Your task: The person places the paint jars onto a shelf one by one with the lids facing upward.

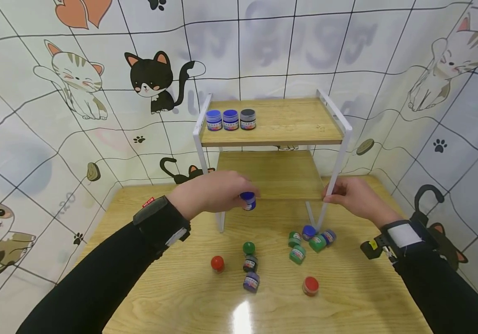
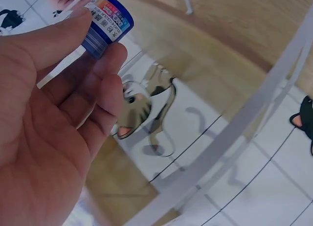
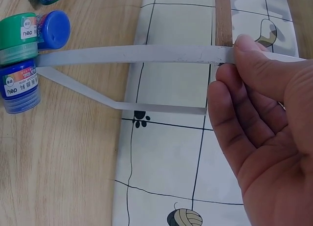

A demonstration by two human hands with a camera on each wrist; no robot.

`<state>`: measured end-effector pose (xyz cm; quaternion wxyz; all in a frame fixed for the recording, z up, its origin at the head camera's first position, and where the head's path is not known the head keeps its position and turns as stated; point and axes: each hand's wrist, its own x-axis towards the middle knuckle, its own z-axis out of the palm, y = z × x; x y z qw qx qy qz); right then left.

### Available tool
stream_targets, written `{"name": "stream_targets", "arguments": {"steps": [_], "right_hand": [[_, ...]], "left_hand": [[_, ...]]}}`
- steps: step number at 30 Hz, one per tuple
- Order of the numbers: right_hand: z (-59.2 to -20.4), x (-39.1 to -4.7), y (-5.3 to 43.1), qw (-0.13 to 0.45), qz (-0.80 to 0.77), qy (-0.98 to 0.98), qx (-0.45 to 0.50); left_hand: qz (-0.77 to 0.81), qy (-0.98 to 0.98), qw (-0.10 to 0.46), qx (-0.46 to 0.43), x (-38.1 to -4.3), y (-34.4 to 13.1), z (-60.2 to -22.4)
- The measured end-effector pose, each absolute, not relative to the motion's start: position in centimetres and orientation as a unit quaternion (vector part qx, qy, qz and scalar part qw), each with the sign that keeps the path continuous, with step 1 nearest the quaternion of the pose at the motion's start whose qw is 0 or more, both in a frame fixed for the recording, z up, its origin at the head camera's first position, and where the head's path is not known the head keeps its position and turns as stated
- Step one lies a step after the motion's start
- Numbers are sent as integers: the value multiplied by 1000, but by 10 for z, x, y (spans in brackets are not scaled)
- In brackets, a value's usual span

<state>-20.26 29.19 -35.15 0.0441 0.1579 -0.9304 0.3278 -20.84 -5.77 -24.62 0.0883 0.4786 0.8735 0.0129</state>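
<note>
Green jars (image 1: 317, 243) near white shelf leg (image 1: 338, 162)

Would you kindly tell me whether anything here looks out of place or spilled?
The five jars clustered near the right front leg look untidy: they face different ways, unlike the neat row of three jars on the top shelf. I see no spill or damage.

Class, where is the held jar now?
In the head view, the blue jar is in the left hand, by the lower shelf's front edge, left of centre.
</note>
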Motion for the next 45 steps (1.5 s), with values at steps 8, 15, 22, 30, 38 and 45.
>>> {"name": "stream_targets", "arguments": {"steps": [8, 15, 22, 30, 38, 45], "right_hand": [[-351, -203, 292, 45, 328, -930, 162], [-350, -203, 293, 43, 329, -929, 163], [-349, -203, 294, 36, 328, -931, 156], [-350, -203, 294, 38, 326, -931, 158], [-352, -202, 293, 31, 336, -929, 155], [-352, -203, 293, 35, 336, -927, 161]], "left_hand": [[18, 875, 46, 482, -203, -52, -209], [22, 878, 24, 478, -203, -50, -180], [25, 887, 17, 460, -210, -46, -160], [21, 888, 10, 460, -224, -39, -147], [16, 899, -14, 438, -236, -29, -138], [5, 904, -35, 427, -250, -18, -132]]}}
